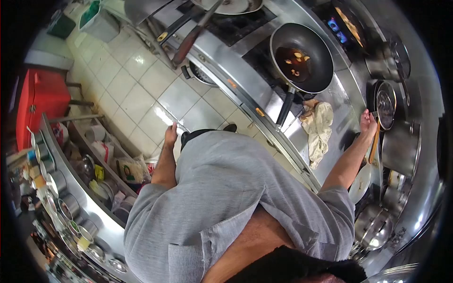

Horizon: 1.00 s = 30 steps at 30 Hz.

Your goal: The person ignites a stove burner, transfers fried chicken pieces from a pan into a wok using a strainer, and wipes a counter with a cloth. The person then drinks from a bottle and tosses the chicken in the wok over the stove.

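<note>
My right hand (368, 122) is stretched out over the far right of the counter, its fingers closed. It is beside a round, metal-rimmed piece (386, 106) and the upper end of a wooden handle (374, 144); what is in the fingers is not clear. Low at my side, my left hand (171, 135) has its fingers drawn together. A thin bright strip shows close to it, and I cannot tell whether it is held. A black wok (317, 70) sits on the stove with brown liquid and several pale pieces in it, its handle (285, 109) pointing towards me.
A crumpled cloth (317, 132) lies by the wok handle. Another pan (231, 5) stands on the far burner, near a wooden-handled tool (191, 42). Steel pots (401, 148) line the right side. Shelves (89, 188) with containers and a red box (45, 101) stand left.
</note>
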Each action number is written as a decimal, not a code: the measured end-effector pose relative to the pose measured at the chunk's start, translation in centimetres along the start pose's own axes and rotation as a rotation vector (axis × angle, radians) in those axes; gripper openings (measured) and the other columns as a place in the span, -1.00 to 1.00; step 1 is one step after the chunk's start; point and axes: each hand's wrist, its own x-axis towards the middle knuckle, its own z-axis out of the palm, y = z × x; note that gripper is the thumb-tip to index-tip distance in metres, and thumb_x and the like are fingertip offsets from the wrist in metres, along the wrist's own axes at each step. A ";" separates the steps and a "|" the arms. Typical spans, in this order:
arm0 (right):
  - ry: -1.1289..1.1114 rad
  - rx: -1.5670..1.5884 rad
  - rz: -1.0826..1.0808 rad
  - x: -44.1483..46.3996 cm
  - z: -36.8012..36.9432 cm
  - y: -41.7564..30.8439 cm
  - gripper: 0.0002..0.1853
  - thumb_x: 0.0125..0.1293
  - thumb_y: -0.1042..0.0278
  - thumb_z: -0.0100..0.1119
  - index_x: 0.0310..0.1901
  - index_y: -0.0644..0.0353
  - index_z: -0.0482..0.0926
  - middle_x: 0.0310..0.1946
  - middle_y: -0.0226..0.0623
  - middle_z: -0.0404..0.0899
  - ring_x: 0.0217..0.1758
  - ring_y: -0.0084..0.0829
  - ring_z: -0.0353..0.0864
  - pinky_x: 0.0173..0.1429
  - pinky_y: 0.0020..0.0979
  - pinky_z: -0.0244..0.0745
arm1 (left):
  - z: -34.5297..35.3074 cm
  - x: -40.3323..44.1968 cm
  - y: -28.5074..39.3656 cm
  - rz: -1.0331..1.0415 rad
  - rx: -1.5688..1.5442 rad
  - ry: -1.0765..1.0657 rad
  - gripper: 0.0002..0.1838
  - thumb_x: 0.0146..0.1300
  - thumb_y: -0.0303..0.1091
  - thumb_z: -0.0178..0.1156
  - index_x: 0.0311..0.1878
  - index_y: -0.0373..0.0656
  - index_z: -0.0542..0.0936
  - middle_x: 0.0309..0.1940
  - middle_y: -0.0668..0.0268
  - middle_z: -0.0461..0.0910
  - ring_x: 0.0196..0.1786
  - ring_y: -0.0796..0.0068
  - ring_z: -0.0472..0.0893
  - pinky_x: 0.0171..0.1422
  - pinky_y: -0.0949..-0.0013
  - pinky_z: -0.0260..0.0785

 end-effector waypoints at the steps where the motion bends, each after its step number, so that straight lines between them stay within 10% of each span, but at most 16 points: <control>1: 0.091 0.129 0.096 -0.7 1.0 -0.8 -0.37 0.16 0.17 0.10 0.02 0.58 0.10 -0.02 0.12 0.25 -0.06 -0.07 0.46 -0.02 -0.10 0.46 | 0.5 0.5 0.7 -0.047 -0.041 0.011 -0.22 0.11 0.31 -0.15 0.10 -0.27 0.32 -0.16 0.17 0.47 -0.24 0.33 0.52 -0.41 0.41 0.32; 3: 0.179 0.233 0.173 -6.3 5.7 -1.9 -0.45 0.19 0.21 0.06 -0.02 0.57 0.18 -0.20 0.09 0.41 -0.12 -0.06 0.49 -0.03 -0.07 0.46 | -1.8 1.6 0.3 0.018 -0.080 -0.017 -0.22 0.12 0.29 -0.12 0.10 -0.29 0.32 -0.15 0.21 0.47 -0.28 0.37 0.50 -0.44 0.42 0.28; 5: 0.565 0.076 0.034 -10.6 10.1 -2.1 -0.50 0.20 0.23 0.04 -0.06 0.58 0.20 -0.18 0.16 0.39 -0.11 -0.01 0.46 -0.02 -0.01 0.44 | -3.9 0.3 1.7 0.056 -0.135 0.032 -0.35 0.24 0.13 -0.18 -0.01 -0.38 0.40 -0.18 0.02 0.50 -0.11 0.14 0.48 -0.01 0.21 0.27; 7: 0.570 -0.089 -0.141 -19.6 18.8 -3.0 -0.33 0.22 0.10 -0.08 0.20 0.45 0.04 0.11 0.33 0.12 0.13 0.17 0.25 0.05 0.08 0.35 | -6.5 3.3 -1.9 0.254 -0.074 0.033 -0.38 0.28 0.10 -0.26 -0.01 -0.35 0.40 -0.10 0.00 0.47 0.00 0.07 0.41 0.08 0.15 0.19; 9: 0.380 -0.241 -0.081 -15.7 10.5 -2.8 -0.35 0.17 0.17 -0.08 0.16 0.54 0.10 0.08 0.44 0.13 0.11 0.21 0.26 0.06 0.09 0.36 | -10.2 1.6 -1.6 0.258 -0.084 0.060 -0.41 0.30 0.06 -0.29 -0.02 -0.32 0.42 -0.01 0.01 0.42 0.10 0.12 0.37 0.21 0.22 0.12; 12: 0.352 -0.360 -0.886 -26.0 28.7 1.5 -0.60 0.09 0.37 0.03 -0.09 0.53 0.35 -0.26 0.34 0.44 -0.15 0.16 0.48 -0.11 0.03 0.50 | -15.7 -2.0 0.4 0.227 -0.289 0.214 -0.36 0.21 0.15 -0.14 -0.03 -0.34 0.43 -0.05 0.04 0.47 0.07 0.19 0.40 0.17 0.25 0.19; 18: -0.037 0.083 -1.013 -32.7 51.9 5.6 -0.63 0.04 0.56 0.16 -0.08 0.42 0.35 -0.45 -0.06 0.51 -0.45 -0.27 0.56 -0.36 -0.42 0.53 | -26.1 -5.5 1.9 0.366 -0.400 0.485 -0.44 0.23 0.02 -0.02 0.06 -0.32 0.36 -0.11 0.19 0.48 -0.19 0.43 0.50 -0.03 0.39 0.33; 19: 0.035 0.054 -0.819 -35.6 55.5 5.8 -0.41 0.03 0.07 0.20 0.09 0.11 0.32 -0.11 -0.25 0.43 -0.14 -0.23 0.42 -0.10 -0.18 0.35 | -28.0 -6.3 2.3 0.373 -0.394 0.545 -0.44 0.23 0.02 -0.02 0.06 -0.32 0.36 -0.11 0.19 0.48 -0.19 0.43 0.50 -0.03 0.39 0.33; 21: -0.040 -0.025 -0.905 -36.6 60.2 6.0 -0.57 0.12 0.12 0.09 0.02 0.08 0.39 -0.20 -0.27 0.46 -0.23 -0.28 0.45 -0.22 -0.22 0.38 | -32.5 -8.7 3.1 0.432 -0.527 0.699 -0.47 0.23 -0.01 -0.01 0.05 -0.30 0.38 -0.12 0.20 0.48 -0.17 0.43 0.50 -0.02 0.39 0.33; 22: -0.286 0.094 -0.851 -34.4 61.7 7.2 -0.66 0.14 0.52 0.08 -0.04 0.40 0.33 -0.44 -0.09 0.51 -0.40 -0.32 0.53 -0.27 -0.44 0.49 | -34.5 -10.4 3.1 0.447 -0.558 0.784 -0.53 0.21 -0.08 0.05 0.04 -0.27 0.39 -0.13 0.22 0.49 -0.15 0.47 0.50 -0.02 0.41 0.33; 30: -0.786 0.191 -0.217 -41.8 75.5 16.8 -0.69 0.21 0.50 -0.01 -0.01 0.37 0.34 -0.48 -0.34 0.42 -0.49 -0.56 0.37 -0.34 -0.56 0.32 | -50.8 -32.6 1.8 0.536 -0.078 1.840 -0.65 0.07 -0.30 0.18 -0.10 -0.30 0.48 -0.20 0.15 0.50 -0.14 0.33 0.50 -0.05 0.36 0.33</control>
